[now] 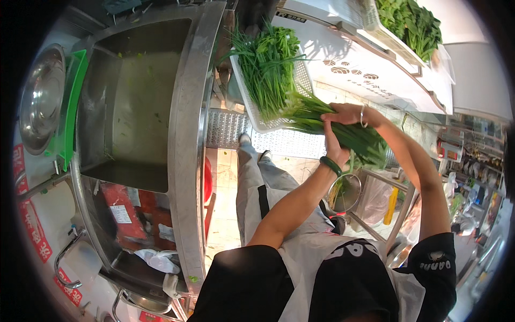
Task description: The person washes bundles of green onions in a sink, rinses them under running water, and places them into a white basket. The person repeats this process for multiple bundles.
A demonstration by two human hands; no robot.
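A bunch of long green scallions or similar leafy stalks [362, 139] lies sideways between my hands. My left hand [337, 145], below a dark green bangle, grips it from beneath with the thumb pointing up. My right hand [345, 114], with a silver bangle at the wrist, closes on its upper side close to the left thumb. The pale stalk ends point left, over the rim of a white perforated plastic basket [261, 128]. More long green stalks [263, 80] fill that basket, with leafy greens [281, 40] at its far end.
At the left is a steel sink [141, 104] with water and leaf scraps; a second basin [139, 265] holds red packages. Leafy vegetables in a crate [414, 30] sit upon a white chest freezer [362, 76]. A metal-framed rack [372, 231] stands right of my legs.
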